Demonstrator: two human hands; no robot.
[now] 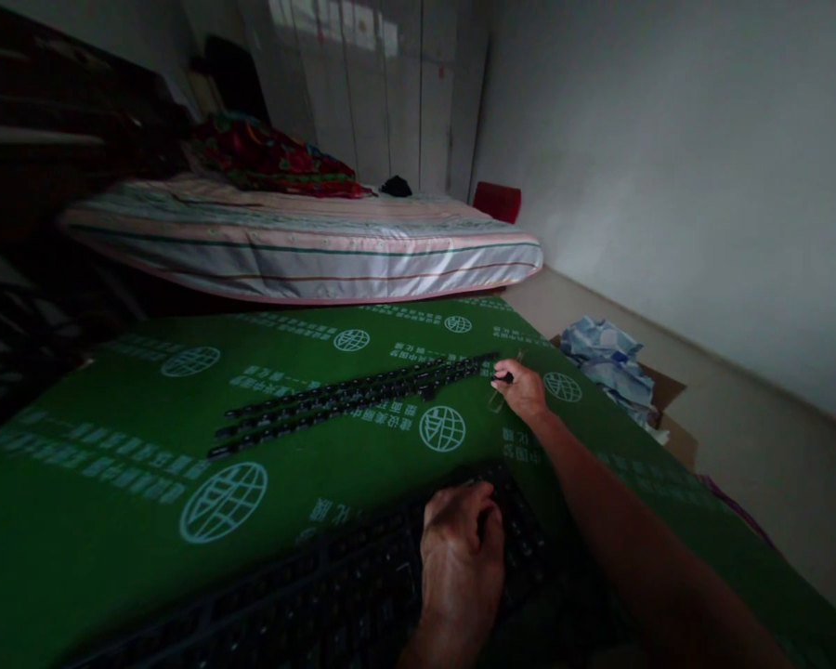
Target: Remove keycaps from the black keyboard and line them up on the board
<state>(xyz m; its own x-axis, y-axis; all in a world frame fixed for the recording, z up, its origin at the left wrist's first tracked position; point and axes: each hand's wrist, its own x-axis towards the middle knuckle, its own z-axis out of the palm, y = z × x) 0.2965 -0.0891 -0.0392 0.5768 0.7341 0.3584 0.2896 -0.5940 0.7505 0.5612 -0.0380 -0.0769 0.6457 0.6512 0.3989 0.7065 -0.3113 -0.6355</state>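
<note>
A black keyboard [306, 595] lies along the near edge of the green surface, its left part dim. My left hand [463, 553] rests over its right part with the fingers curled in; whatever is between them is hidden. Farther off, my right hand [525, 390] pinches a small black keycap [505, 377] between thumb and fingers. A thin, yellowish wire-like piece [494, 402] shows beside that hand, passing partly behind it. Just left of the fingertips end several long rows of black keycaps [348, 400], laid side by side on the green surface.
The green tabletop [306, 372] carries white globe prints and lettering. Behind it stands a bed with a striped mattress [320, 242] and a red floral blanket [271, 163]. Crumpled blue-white cloth [606, 358] and cardboard [669, 395] lie past the right edge, near a pale wall [689, 158].
</note>
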